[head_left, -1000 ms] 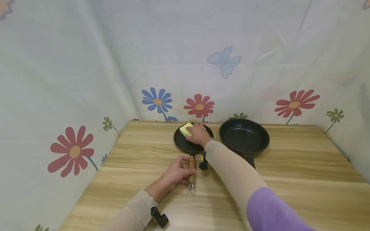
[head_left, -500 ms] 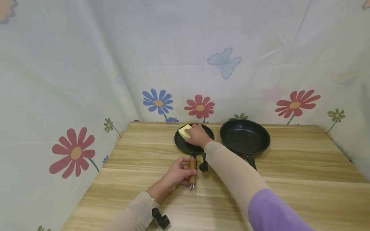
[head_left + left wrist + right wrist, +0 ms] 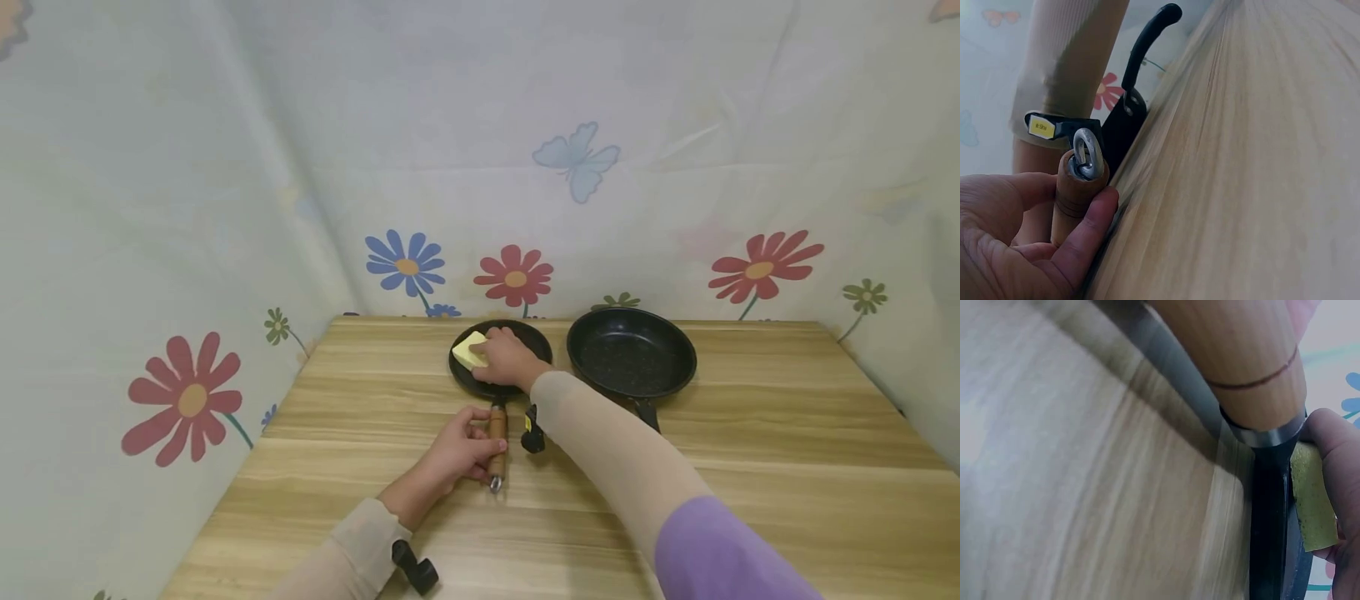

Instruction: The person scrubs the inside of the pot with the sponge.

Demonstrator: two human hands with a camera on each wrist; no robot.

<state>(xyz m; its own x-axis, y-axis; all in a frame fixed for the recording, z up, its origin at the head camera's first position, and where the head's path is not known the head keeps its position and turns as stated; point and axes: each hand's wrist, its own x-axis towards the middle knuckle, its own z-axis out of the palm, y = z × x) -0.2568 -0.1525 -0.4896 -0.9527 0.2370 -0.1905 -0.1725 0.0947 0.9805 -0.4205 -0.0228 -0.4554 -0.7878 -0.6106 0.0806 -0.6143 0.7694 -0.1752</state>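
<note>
A small flat black frying pan (image 3: 480,388) with a wooden handle (image 3: 498,423) lies near the table's back edge. My left hand (image 3: 463,450) grips that handle, thumb on one side and fingers on the other; the left wrist view shows the metal hanging ring (image 3: 1088,155) at its end. My right hand (image 3: 510,360) pinches a yellow sponge (image 3: 468,352) against the pan's inner surface, toward its left side. Seen from the right wrist, the sponge (image 3: 1312,497) sits just past the pan's rim between thumb and fingers.
A larger, deeper black frying pan (image 3: 632,354) stands right of the small one, its black handle (image 3: 647,414) partly behind my right forearm. The wooden table (image 3: 345,442) meets a flower-printed cloth (image 3: 637,75) at the back and left.
My right hand has slid the sponge left and a little toward me across the small pan. My left hand keeps its grip on the handle, and both pans stay in place.
</note>
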